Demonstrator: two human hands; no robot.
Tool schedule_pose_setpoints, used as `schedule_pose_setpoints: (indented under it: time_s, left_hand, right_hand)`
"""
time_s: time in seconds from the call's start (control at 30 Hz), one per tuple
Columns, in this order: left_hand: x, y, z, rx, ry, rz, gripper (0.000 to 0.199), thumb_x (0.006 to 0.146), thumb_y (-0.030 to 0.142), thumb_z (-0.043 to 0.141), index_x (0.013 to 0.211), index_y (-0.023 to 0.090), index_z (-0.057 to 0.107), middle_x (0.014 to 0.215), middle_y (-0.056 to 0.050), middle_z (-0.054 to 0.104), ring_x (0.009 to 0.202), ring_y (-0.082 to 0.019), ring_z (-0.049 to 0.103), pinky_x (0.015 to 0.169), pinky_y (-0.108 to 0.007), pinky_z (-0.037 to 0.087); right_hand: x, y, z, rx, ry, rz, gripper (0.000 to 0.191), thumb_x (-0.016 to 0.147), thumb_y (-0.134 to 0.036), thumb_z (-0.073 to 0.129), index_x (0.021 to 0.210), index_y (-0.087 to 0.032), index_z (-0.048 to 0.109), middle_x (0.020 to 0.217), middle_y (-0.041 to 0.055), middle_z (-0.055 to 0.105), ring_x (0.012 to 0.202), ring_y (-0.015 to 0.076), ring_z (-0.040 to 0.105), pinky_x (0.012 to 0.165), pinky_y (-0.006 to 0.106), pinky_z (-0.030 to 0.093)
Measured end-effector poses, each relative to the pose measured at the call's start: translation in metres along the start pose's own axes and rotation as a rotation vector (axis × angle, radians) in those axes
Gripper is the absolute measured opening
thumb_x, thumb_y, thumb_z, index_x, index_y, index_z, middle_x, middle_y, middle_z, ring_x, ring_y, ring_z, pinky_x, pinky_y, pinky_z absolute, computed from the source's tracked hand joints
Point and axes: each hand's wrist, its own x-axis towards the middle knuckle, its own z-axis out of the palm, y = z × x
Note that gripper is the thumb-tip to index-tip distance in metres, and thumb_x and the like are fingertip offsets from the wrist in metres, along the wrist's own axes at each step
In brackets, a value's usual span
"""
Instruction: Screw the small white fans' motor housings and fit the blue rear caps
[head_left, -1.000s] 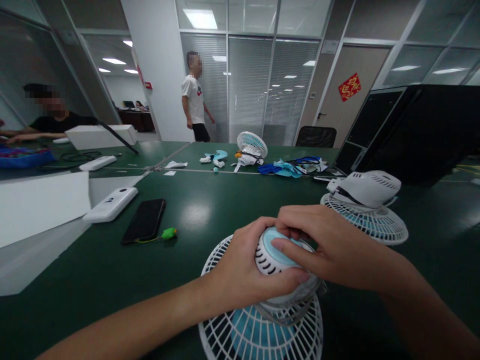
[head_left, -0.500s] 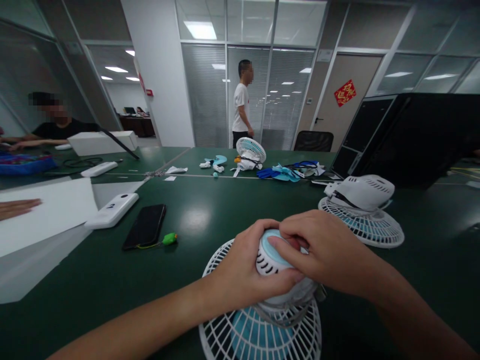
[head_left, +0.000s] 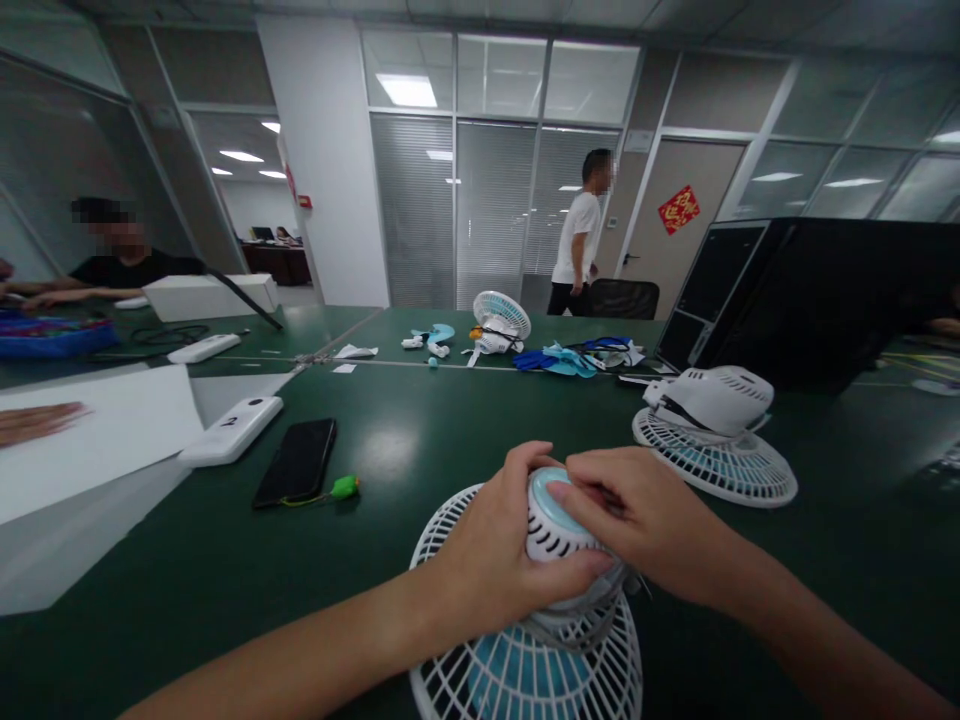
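Face down on the table in front of me lies a small electric fan [head_left: 551,538], its white grille flat on the surface and its blue blades showing through. My left hand [head_left: 495,550] is wrapped round the white motor housing, thumb on the near side and fingers behind. On top of the housing is a light-blue round cap [head_left: 551,492]. My right hand [head_left: 645,510] presses its thumb on that cap, with the other fingers curled at its right edge. What those fingers grip on the far side is hidden. A second fan [head_left: 712,430] lies face down beyond my right hand.
Left of the fan are a black phone [head_left: 296,460] with a green charm and a white numbered device [head_left: 232,430]. Another fan [head_left: 499,322] and blue gloves [head_left: 570,358] lie farther back. A large black case [head_left: 817,300] stands at right. One person sits left; another person [head_left: 581,235] is walking.
The view has tilted up slightly. Both hands keep their hold on the fan, with the right-hand fingers slightly shifted. The walking person has moved right, towards the door.
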Motion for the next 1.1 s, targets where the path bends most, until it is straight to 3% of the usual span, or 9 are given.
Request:
schedule_pose_setpoints:
  time_s: [0.13, 0.33, 0.47, 0.63, 0.8, 0.93, 1.03, 1.1]
  left_hand:
    - [0.0, 0.002, -0.001, 0.008, 0.009, 0.017, 0.074, 0.073, 0.04, 0.078, 0.132, 0.019, 0.039, 0.13, -0.013, 0.058, 0.116, -0.031, 0.059, 0.099, -0.047, 0.048]
    - [0.003, 0.004, -0.004, -0.006, 0.002, 0.026, 0.073, 0.073, 0.038, 0.079, 0.131, 0.017, 0.041, 0.125, -0.013, 0.06, 0.113, -0.03, 0.059, 0.099, -0.047, 0.047]
    - [0.004, 0.002, -0.004, -0.026, 0.005, 0.019, 0.072, 0.074, 0.038, 0.079, 0.131, 0.018, 0.041, 0.125, -0.012, 0.06, 0.113, -0.029, 0.06, 0.099, -0.046, 0.047]
    - [0.0, 0.002, -0.001, -0.017, 0.012, 0.041, 0.066, 0.074, 0.032, 0.078, 0.128, 0.021, 0.042, 0.121, -0.009, 0.062, 0.108, -0.028, 0.062, 0.095, -0.044, 0.05]
    - [0.001, 0.004, -0.001, 0.002, 0.037, 0.019, 0.062, 0.074, 0.029, 0.074, 0.126, 0.02, 0.043, 0.119, -0.009, 0.062, 0.107, -0.027, 0.062, 0.095, -0.045, 0.048]
    - [0.005, 0.005, -0.004, 0.022, 0.006, 0.03, 0.052, 0.072, 0.027, 0.075, 0.117, 0.02, 0.051, 0.112, -0.007, 0.065, 0.103, -0.026, 0.063, 0.092, -0.044, 0.049]
    - [0.007, 0.004, -0.004, 0.011, -0.008, 0.053, 0.065, 0.064, 0.024, 0.079, 0.121, 0.021, 0.05, 0.119, -0.007, 0.063, 0.11, -0.028, 0.061, 0.098, -0.046, 0.046]
    - [0.007, 0.002, -0.002, -0.024, 0.006, 0.046, 0.074, 0.061, 0.024, 0.08, 0.127, 0.023, 0.045, 0.126, -0.008, 0.061, 0.115, -0.03, 0.059, 0.101, -0.049, 0.045]
  right_hand:
    - [-0.004, 0.001, 0.0, -0.054, 0.056, -0.069, 0.034, 0.099, -0.038, 0.039, 0.074, -0.019, 0.052, 0.07, 0.0009, 0.054, 0.061, 0.0142, 0.048, 0.056, 0.028, 0.028]
    - [0.005, 0.008, -0.012, -0.061, -0.065, -0.236, 0.024, 0.099, -0.027, 0.041, 0.084, -0.018, 0.057, 0.083, 0.003, 0.059, 0.073, 0.0155, 0.054, 0.064, 0.028, 0.037]
    - [0.01, 0.012, -0.011, 0.003, -0.063, -0.263, 0.025, 0.098, -0.03, 0.042, 0.081, -0.018, 0.056, 0.079, 0.0017, 0.058, 0.071, 0.0136, 0.052, 0.063, 0.026, 0.035]
    - [0.015, -0.002, 0.0, -0.076, 0.089, -0.054, 0.032, 0.081, -0.027, 0.049, 0.053, -0.019, 0.035, 0.05, -0.0046, 0.036, 0.049, 0.0089, 0.031, 0.055, 0.029, 0.02]
    - [0.018, -0.016, -0.003, -0.118, 0.063, 0.123, 0.032, 0.078, -0.028, 0.05, 0.051, -0.018, 0.039, 0.048, -0.0037, 0.037, 0.049, 0.009, 0.028, 0.055, 0.03, 0.017]
    - [0.012, -0.012, -0.006, -0.088, 0.063, 0.047, 0.03, 0.088, -0.031, 0.05, 0.062, -0.017, 0.051, 0.059, -0.0028, 0.048, 0.056, 0.01, 0.036, 0.058, 0.028, 0.022]
    - [0.004, -0.003, -0.003, -0.041, 0.119, -0.055, 0.03, 0.094, -0.036, 0.048, 0.073, -0.016, 0.057, 0.078, 0.0015, 0.056, 0.073, 0.0138, 0.048, 0.065, 0.027, 0.032]
    - [-0.005, 0.001, 0.001, 0.065, 0.124, -0.088, 0.028, 0.096, -0.039, 0.047, 0.092, -0.016, 0.062, 0.098, 0.0067, 0.061, 0.089, 0.0175, 0.053, 0.077, 0.031, 0.041]
